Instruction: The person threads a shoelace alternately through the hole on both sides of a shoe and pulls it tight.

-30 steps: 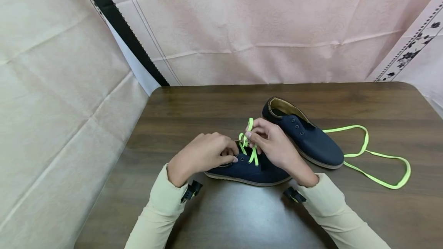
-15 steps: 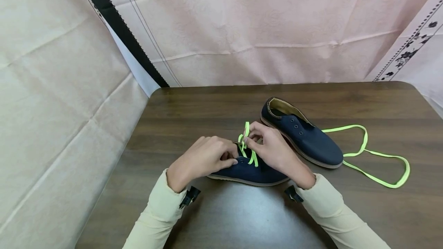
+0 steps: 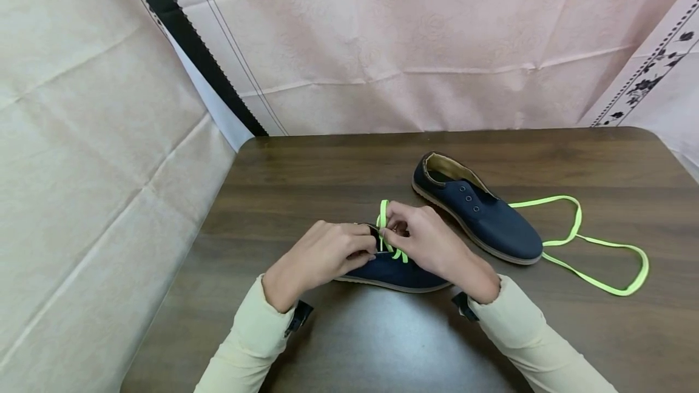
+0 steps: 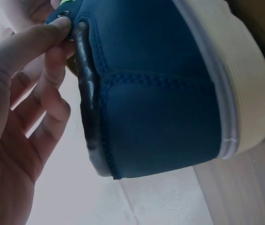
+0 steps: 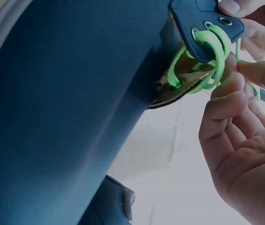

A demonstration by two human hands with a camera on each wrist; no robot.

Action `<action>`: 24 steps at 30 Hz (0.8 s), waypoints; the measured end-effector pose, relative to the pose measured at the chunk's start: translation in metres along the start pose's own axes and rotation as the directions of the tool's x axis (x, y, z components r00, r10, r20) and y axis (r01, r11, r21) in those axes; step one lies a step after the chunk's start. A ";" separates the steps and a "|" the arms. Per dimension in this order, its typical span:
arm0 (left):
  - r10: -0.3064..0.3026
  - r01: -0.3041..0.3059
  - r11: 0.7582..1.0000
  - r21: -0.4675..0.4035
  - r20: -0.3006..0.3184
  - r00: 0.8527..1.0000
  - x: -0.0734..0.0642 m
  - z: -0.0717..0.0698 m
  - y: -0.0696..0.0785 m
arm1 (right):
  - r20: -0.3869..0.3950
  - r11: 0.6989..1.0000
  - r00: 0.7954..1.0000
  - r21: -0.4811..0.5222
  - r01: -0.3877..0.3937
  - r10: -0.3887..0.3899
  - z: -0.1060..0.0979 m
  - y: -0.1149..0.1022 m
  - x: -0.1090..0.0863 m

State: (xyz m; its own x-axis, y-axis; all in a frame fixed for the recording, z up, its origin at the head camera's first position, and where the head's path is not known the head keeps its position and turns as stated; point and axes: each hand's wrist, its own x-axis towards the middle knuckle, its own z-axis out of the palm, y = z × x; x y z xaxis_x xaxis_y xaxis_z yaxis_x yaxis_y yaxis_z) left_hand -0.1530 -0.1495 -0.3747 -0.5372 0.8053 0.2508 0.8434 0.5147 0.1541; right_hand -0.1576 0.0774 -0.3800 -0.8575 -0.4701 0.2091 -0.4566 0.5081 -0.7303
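A navy shoe (image 3: 390,276) lies sideways before me, a bright green lace (image 3: 384,214) threaded through its front eyelets. My left hand (image 3: 327,253) pinches the eyelet flap by the shoe's opening; in the left wrist view its thumb (image 4: 53,33) presses right beside an eyelet (image 4: 64,13). With thumb and fingertips, my right hand (image 3: 431,241) pinches the lace just above the tongue, and a small loop stands up past the fingers. The right wrist view shows the lace (image 5: 219,42) crossing from the flap (image 5: 188,18) to the opposite side. Fingers partly hide the lace's end.
A second navy shoe (image 3: 491,223), with bare eyelets on its visible side, stands behind and to the right. From beside its toe a loose green lace (image 3: 611,244) trails over the brown table (image 3: 306,168). Pale cloth (image 3: 382,29) hangs behind the table's far edge.
My right hand has moved down and slightly left with the lace, so its upright loop sits lower and closer to the left hand. The left hand keeps its hold on the flap.
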 end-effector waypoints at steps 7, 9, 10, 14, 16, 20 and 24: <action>0.064 -0.060 0.992 0.108 -0.040 0.997 -0.001 0.002 0.003 | 0.030 0.996 1.000 -0.094 -0.004 0.007 0.000 -0.006 -0.003; 0.071 -0.065 0.990 0.124 -0.047 0.996 -0.001 0.002 0.003 | 0.028 0.993 1.000 -0.120 -0.006 0.010 0.001 -0.008 -0.003; 0.074 -0.067 0.989 0.128 -0.051 0.996 -0.002 0.002 0.003 | 0.027 0.991 1.000 -0.134 -0.008 0.012 0.001 -0.009 -0.003; 0.087 -0.076 0.987 0.140 -0.073 0.994 -0.004 0.002 0.004 | 0.031 0.983 0.999 -0.181 -0.006 0.012 0.002 -0.011 -0.004; 0.095 -0.083 0.987 0.140 -0.081 0.992 -0.004 0.002 0.005 | 0.033 0.980 0.999 -0.197 -0.005 0.011 0.002 -0.012 -0.004; 0.107 -0.094 0.986 0.141 -0.085 0.991 -0.005 0.003 0.006 | 0.037 0.978 0.999 -0.209 -0.003 0.011 0.002 -0.013 -0.004; 0.111 -0.097 0.985 0.146 -0.092 0.990 -0.005 0.004 0.007 | 0.038 0.976 0.999 -0.216 -0.005 0.013 0.002 -0.013 -0.004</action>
State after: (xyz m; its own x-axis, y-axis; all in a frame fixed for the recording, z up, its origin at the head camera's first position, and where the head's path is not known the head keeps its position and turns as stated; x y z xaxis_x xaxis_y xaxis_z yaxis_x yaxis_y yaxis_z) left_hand -0.1445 -0.1491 -0.3783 -0.4378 0.8269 0.3529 0.8816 0.4719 -0.0122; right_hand -0.1477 0.0714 -0.3731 -0.8539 -0.4902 0.1748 -0.4930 0.6545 -0.5732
